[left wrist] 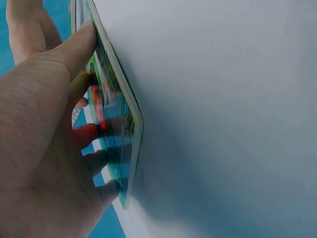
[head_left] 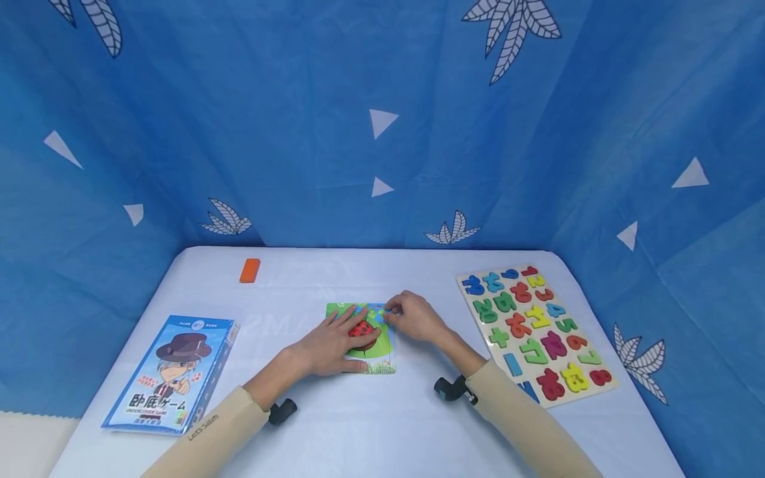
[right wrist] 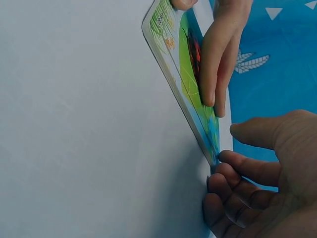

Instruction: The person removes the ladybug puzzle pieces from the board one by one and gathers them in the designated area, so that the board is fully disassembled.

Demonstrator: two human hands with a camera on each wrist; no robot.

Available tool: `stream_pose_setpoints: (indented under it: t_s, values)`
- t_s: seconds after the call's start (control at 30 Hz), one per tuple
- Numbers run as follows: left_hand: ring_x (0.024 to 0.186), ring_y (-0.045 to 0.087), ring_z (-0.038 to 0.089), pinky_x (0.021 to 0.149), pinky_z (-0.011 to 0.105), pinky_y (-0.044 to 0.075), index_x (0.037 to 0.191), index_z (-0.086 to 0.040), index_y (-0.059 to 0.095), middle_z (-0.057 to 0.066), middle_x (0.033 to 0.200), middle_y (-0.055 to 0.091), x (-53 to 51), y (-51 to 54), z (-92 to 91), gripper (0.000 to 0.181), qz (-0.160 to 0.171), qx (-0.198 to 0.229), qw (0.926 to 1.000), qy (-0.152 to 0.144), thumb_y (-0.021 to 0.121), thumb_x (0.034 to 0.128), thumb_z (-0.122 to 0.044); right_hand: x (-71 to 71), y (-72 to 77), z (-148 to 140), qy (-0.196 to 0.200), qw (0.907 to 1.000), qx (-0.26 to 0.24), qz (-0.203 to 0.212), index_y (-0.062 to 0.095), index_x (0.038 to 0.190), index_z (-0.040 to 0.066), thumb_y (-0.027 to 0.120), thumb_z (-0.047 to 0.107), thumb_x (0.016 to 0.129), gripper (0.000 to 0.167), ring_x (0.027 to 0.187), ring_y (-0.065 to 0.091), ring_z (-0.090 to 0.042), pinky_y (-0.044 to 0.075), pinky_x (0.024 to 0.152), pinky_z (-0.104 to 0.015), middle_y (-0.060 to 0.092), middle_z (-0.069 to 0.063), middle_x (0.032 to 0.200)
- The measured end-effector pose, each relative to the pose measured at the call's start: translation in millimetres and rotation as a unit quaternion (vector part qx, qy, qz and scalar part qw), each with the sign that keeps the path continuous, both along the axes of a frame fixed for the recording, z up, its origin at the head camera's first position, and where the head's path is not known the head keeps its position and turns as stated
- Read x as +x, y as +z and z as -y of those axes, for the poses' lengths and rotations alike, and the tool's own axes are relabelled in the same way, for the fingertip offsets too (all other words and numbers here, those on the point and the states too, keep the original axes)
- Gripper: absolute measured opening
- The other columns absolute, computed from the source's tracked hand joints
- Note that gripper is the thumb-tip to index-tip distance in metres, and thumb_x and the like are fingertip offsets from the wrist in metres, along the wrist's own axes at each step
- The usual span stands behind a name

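Near the middle of the white table [head_left: 412, 411], a flat picture board [head_left: 382, 345] is held down between two hands. By the look of it, the step in hand is one of steadying and fine fitting: the board is kept in place by the left hand [head_left: 335, 348], while its far right corner is worked at by the right hand [head_left: 415, 318]. The left fingers are spread wide across the picture, with the thumb laid towards the near edge; the board is pressed rather than gripped. The right fingers are loosely bent, their tips set at the corner, and in the right wrist view the thumb is seen apart from them, so nothing appears to be pinched. Whether a small loose piece is hidden under those fingertips cannot be told for certain. For the next move, a light, exact touch at that corner seems to be called for, with the rest kept flat.

The board is thin and pale-edged, with rounded corners. A red, black-spotted ladybird [head_left: 361, 328] is printed on green, partly covered by the left fingers; grass is drawn along the near edge, and blue is shown by the far right corner. Fine lines, perhaps seams between pieces, are seen across the picture.
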State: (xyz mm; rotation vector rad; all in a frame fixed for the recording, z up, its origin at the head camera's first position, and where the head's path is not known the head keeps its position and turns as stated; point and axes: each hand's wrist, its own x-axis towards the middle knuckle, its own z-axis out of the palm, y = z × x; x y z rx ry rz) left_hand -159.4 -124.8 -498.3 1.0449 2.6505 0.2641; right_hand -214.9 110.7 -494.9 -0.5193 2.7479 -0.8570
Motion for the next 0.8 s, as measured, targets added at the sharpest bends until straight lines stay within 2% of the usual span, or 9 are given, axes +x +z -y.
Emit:
stream_pose_setpoints:
  t_s: [0.53,0.8]
  values:
    - [0.153,0.009,0.043,0.115,0.068,0.021,0.155,-0.033,0.040,0.018,0.168,0.011,0.4,1.2,1.6,0.067,0.006,0.016,0.9998,-0.006,0.054,0.0959,-0.061,0.7,-1.2,-1.6,-0.021,0.9991,-0.037,0.003,0.074,0.103,0.010,0.069,0.023,0.095,0.016,0.080,0.057,-0.013,0.049,0.072,-0.030,0.061,0.002,0.090]
    - [0.153,0.009,0.044,0.115,0.068,0.021,0.155,-0.032,0.040,0.019,0.167,0.012,0.4,2.9,1.6,0.066,0.002,0.020,0.9997,-0.011,0.054,0.0966,-0.060,-1.3,-2.0,-1.1,-0.034,0.9976,-0.059,0.010,0.072,0.101,0.010,0.068,0.020,0.095,0.013,0.078,0.059,-0.012,0.051,0.070,-0.030,0.066,0.002,0.087]
